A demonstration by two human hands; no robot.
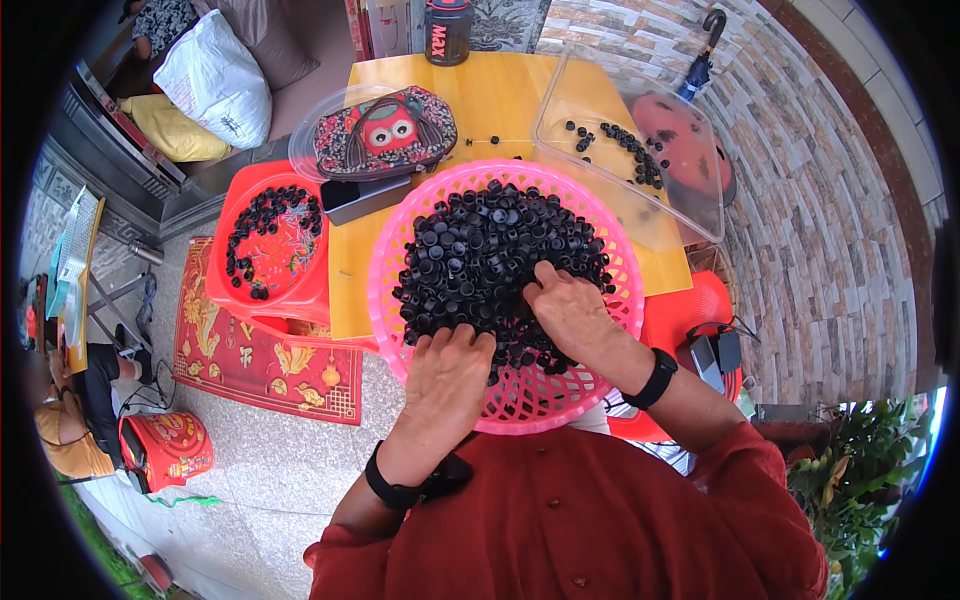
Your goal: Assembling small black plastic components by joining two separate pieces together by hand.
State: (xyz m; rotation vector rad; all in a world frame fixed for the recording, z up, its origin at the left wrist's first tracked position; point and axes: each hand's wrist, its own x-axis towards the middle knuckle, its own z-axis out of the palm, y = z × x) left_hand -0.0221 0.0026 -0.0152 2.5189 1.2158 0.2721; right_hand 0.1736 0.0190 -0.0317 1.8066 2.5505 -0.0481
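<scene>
Many black caps point(490, 225), heaped in one pink basket point(631, 275) that overlaps the tabletop point(354, 275) in view. Left hand point(447, 370): fingers curled onto the heap's near-left edge; grip hidden, cannot tell. Right hand point(572, 312): fingers bent into the heap's right side; grip likewise uncertain. One clear bin point(590, 90), beyond at right: several caps inside. One patterned bag point(430, 115), beyond at left.
</scene>
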